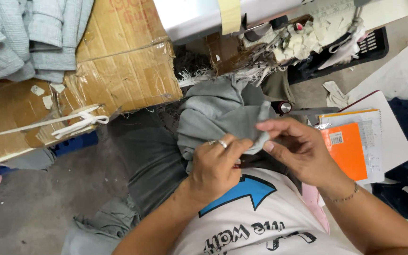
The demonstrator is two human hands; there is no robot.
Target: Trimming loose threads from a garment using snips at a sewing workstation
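Both hands, left hand and right hand, pinched the grey cloth beside the cardboard box; its thin corner looked likely to slip free.

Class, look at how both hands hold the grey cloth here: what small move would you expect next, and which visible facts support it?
Probably a short pull of the right hand away from the left hand to draw the edge taut. Both hands pinch one corner of the grey cloth close together, and the rest hangs bunched over the lap, so the edge between them is not yet straight.
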